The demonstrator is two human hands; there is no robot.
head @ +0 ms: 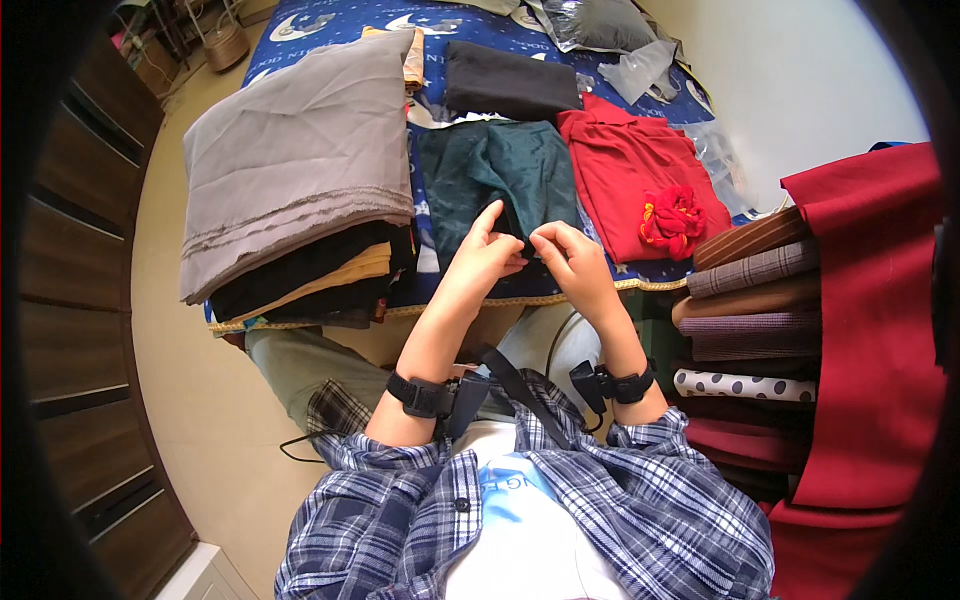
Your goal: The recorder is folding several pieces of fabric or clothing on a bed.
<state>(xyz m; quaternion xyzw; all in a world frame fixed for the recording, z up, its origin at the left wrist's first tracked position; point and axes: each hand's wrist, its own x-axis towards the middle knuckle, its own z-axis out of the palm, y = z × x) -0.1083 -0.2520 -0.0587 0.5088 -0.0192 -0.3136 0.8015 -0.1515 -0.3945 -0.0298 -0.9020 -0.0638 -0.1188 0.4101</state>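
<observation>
Both hands are raised close together over the near part of a dark green cloth (525, 161), which lies loosely folded on a blue patterned bed cover (330, 26). My left hand (491, 251) points its index finger away from me, the other fingers curled. My right hand (566, 255) has thumb and index finger pinched together near the left fingers; whether something small or thin is between them cannot be told. To the right lies a folded red cloth (630, 165) with a red and yellow fabric bundle (673, 223) on it. A folded black cloth (514, 79) lies beyond the green one.
A thick stack of folded grey cloth (300, 150) over black and yellow fabrics stands at the left. Folded fabrics, one polka-dotted (742, 385), are piled at the right beside a long hanging red cloth (877, 322). Plastic bags (592, 26) lie at the far right of the bed.
</observation>
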